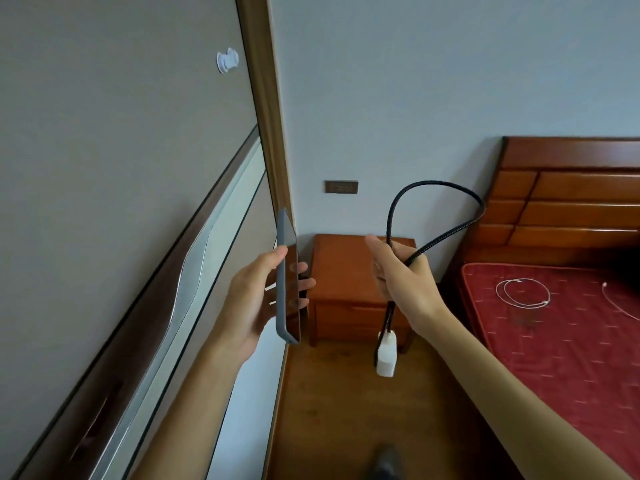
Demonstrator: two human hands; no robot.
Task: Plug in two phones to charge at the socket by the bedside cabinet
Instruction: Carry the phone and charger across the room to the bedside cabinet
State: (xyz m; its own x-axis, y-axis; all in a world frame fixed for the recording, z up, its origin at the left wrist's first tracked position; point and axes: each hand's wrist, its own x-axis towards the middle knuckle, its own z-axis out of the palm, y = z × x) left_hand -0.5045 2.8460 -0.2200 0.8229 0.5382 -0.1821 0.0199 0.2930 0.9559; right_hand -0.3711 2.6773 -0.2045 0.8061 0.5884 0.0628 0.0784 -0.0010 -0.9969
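Observation:
My left hand [254, 292] holds a phone [288, 275] in a grey case, upright and edge-on, its dark screen facing right. My right hand [403, 275] grips a black braided cable [440, 192] that loops up above the hand. A white charger plug [386, 355] dangles from the cable below that hand. The brown wall socket [341, 187] sits on the wall above the wooden bedside cabinet [341, 268], beyond both hands. A coiled white cable [523, 293] lies on the red mattress [554, 341].
A wardrobe with sliding doors [121, 202] fills the left side. The wooden headboard [571, 199] stands at the right. A second white cable [620, 306] lies near the right edge of the mattress. Wooden floor [329, 410] runs between wardrobe and bed.

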